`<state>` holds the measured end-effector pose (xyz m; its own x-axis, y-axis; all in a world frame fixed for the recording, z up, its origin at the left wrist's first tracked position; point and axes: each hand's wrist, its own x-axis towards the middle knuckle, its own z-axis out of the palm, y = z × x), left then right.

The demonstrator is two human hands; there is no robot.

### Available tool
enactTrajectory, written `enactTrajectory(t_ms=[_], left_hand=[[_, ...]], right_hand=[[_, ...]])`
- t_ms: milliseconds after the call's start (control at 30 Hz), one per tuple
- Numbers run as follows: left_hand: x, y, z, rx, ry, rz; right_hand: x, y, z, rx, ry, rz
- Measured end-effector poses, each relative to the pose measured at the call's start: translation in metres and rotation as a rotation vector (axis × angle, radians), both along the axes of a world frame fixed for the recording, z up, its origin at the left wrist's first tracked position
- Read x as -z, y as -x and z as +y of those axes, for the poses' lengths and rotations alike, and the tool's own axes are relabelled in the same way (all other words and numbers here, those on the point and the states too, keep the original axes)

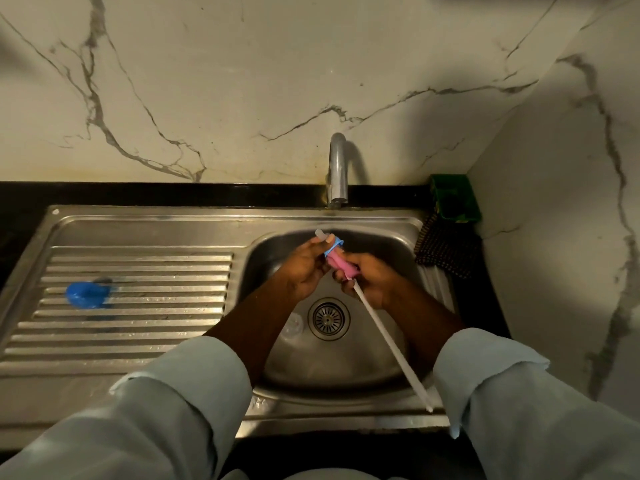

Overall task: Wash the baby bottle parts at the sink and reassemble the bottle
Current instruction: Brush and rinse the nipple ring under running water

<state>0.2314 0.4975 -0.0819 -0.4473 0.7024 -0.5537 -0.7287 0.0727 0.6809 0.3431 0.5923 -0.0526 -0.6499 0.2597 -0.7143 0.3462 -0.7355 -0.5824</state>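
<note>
Over the sink basin, my left hand grips a blue bottle collar with a clear teat poking out of its far side. My right hand holds a bottle brush by its long white handle, which runs back toward me. The brush's pink sponge head is pushed against the collar between my hands. A blue bottle part lies on the ribbed drainboard at the left. A clear part sits on the basin floor beside the drain.
The steel faucet stands behind the basin, its spout above my hands. A green holder sits in the back right corner, with a dark dotted cloth in front of it. Marble walls close in at the back and right.
</note>
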Motion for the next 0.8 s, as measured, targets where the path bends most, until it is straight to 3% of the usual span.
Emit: enactTrajectory(t_ms=[67,100,267,367,433,567,667,800], left_hand=[[-0.002,0.004,0.001,0.003,-0.035,0.0],[-0.005,0.006,0.002,0.007,-0.039,-0.01],[-0.014,0.006,0.007,0.061,0.139,0.025],[-0.01,0.006,0.006,0.153,0.202,0.105],[-0.007,0.005,0.004,0.159,0.203,0.073],[-0.002,0.002,-0.002,0.13,0.173,0.053],[-0.003,0.006,-0.005,0.112,0.089,0.053],[-0.003,0.015,-0.011,0.13,0.042,0.048]], right_hand=[[0.002,0.004,-0.001,0.056,0.05,0.04],[0.004,0.007,-0.003,0.057,-0.036,0.042],[0.027,0.002,0.001,-0.13,-1.114,0.087],[0.039,0.0,0.01,-0.238,-1.428,0.078],[0.034,0.002,0.009,-0.221,-1.27,0.035],[0.013,0.007,0.0,-0.087,-0.492,-0.149],[0.007,0.003,0.004,0.007,0.054,-0.021],[0.011,0.003,0.003,0.008,0.198,0.096]])
